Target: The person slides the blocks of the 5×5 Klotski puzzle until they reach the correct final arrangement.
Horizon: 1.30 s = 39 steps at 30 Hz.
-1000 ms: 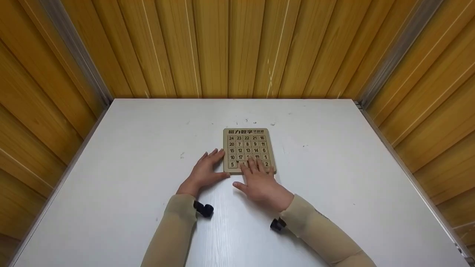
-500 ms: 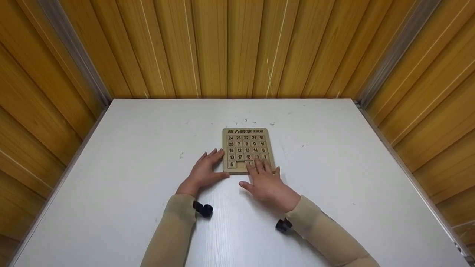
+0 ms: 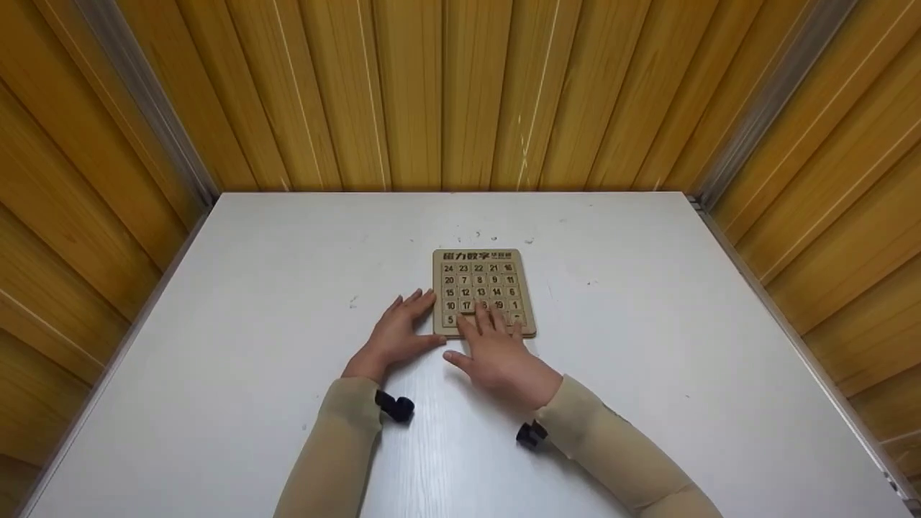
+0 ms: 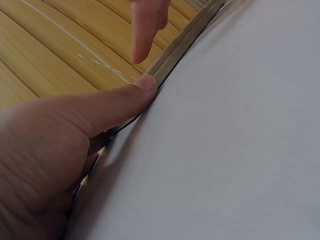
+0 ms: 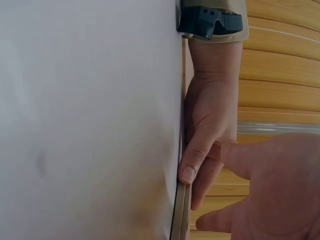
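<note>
A wooden sliding number puzzle [image 3: 437, 277] lies flat on the white table, its numbered tiles set in rows under a printed heading. My left hand [image 3: 392, 335] rests against its lower left corner, fingers at the left side and thumb along the near edge. In the left wrist view the thumb [image 4: 117, 107] presses that edge. Spread over the bottom rows, my right hand [image 3: 501, 356] touches the tiles with its fingertips, its thumb held out to the left. Its fingers hide most of the bottom row; the 5 tile [image 3: 450, 319] shows at the left end.
The white table [image 3: 288, 244] stretches around the puzzle, with small dark marks beyond it. Yellow wood-look panels [image 3: 406, 93] stand at the back and both sides. Each wrist carries a small black camera, the left camera [image 3: 396, 406] and the right camera [image 3: 531, 435].
My right hand shifts right, baring a gap beside the 5 tile, then slides back left over that gap. The 19 tile shows again. My left hand and the puzzle frame stay put.
</note>
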Available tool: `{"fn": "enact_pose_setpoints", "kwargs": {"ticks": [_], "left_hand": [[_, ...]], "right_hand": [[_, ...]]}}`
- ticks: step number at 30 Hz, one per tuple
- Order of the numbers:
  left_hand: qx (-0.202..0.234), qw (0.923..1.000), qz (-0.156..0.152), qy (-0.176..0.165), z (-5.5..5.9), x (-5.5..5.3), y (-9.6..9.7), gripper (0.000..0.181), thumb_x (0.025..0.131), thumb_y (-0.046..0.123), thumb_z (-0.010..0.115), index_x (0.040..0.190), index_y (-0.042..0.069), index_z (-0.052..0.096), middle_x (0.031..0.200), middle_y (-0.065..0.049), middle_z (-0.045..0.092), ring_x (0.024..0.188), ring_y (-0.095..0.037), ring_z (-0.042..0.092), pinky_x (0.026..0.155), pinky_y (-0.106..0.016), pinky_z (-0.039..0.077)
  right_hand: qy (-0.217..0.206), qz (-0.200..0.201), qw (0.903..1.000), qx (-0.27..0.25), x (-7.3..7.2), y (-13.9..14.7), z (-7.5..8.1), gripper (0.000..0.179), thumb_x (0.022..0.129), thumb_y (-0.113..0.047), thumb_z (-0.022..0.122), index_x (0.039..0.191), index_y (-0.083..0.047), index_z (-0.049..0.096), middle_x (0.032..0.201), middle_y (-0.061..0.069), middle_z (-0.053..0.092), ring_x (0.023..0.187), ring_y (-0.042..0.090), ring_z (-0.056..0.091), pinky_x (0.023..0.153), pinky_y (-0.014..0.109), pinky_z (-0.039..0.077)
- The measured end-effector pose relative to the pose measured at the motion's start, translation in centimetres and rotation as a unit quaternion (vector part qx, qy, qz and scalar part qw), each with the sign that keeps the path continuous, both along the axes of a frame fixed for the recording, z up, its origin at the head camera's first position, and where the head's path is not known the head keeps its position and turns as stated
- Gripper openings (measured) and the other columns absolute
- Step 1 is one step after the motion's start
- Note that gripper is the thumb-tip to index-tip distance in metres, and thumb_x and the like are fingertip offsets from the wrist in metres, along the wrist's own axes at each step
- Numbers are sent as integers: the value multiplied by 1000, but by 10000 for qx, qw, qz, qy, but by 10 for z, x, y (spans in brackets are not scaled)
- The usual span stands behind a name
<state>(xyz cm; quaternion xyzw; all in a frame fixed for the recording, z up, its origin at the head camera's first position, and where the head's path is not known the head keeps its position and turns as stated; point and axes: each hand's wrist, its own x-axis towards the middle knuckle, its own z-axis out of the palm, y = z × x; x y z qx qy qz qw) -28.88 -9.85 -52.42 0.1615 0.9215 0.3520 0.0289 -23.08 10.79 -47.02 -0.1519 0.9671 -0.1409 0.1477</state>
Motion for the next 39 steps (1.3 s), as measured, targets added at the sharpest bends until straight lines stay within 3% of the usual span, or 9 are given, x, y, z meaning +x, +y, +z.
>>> {"fn": "enact_pose_setpoints", "kwargs": {"ticks": [11, 26, 32, 39], "left_hand": [[110, 9999, 3, -51, 0, 1, 0, 88, 85, 36, 84, 158, 14, 40, 166, -3, 38, 159, -26, 26, 134, -49, 11], [130, 9998, 75, -93, 3, 2, 0, 89, 84, 36, 84, 158, 15, 40, 166, -4, 38, 159, -28, 26, 134, -51, 13], [5, 10000, 50, -53, 3, 2, 0, 89, 84, 37, 84, 158, 13, 41, 165, -3, 39, 159, -24, 27, 135, -46, 11], [44, 9999, 83, -110, 2, 2, 1, 89, 85, 37, 84, 158, 14, 40, 166, -2, 38, 159, -25, 26, 135, -47, 12]], "right_hand": [[17, 85, 9998, 169, -6, -8, -2, 79, 102, -65, 42, 166, -23, 21, 174, 18, -1, 161, 43, -2, 126, 74, 5], [-10, -47, 9999, 104, -5, 12, -3, 79, 102, -63, 44, 166, -24, 20, 174, 17, -1, 160, 44, -2, 125, 75, 4], [1, -59, 9999, 120, -5, 19, -4, 78, 102, -63, 45, 166, -23, 22, 174, 17, -2, 160, 44, -5, 126, 74, 0], [169, 137, 9997, -90, -21, 21, -4, 78, 102, -64, 44, 166, -27, 18, 175, 12, -5, 161, 40, -6, 127, 72, -2]]}}
